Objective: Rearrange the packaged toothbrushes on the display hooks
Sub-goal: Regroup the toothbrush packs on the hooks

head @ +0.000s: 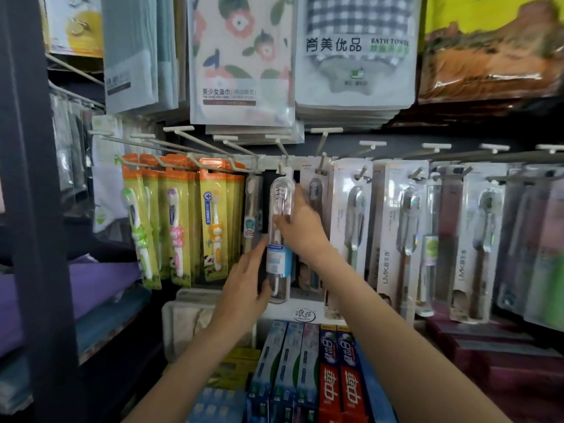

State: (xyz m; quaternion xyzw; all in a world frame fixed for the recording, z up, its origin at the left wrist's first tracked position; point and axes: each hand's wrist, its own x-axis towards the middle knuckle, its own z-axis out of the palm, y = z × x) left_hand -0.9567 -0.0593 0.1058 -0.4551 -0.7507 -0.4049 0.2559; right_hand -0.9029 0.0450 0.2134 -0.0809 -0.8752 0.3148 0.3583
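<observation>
On the far left hang the children's toothbrushes (180,221) in yellow and orange cards, several on each hook, and nobody touches them. Just to their right hangs a thin brown toothbrush pack (252,209) alone on its hook.

In the middle is the thing of the task, a clear toothbrush case (280,236) with a blue label around its lower half. It is long and round, and it hangs upright from a white hook (285,166) by a small white tab at its top. The left hand (244,288) is at the lower part of the case; its fingers are nearly straight and lie flat against the left side, so it steadies the case more than it holds it. The right hand (300,225) is at the upper half, and its thumb and fingers are curled around the case from the right side.

I judge that the case is light and stiff, made of hard smooth plastic, so it can slip in the fingers and can swing on the hook. The label gives a less slippery place to hold. The weak point seems to be the small tab at the top, which may bend or tear if the case is pulled down instead of slid along the hook.

To the right hang white card packs (396,239) with grey toothbrushes, close beside one another. Below the hands stand boxes of toothpaste (335,377).
</observation>
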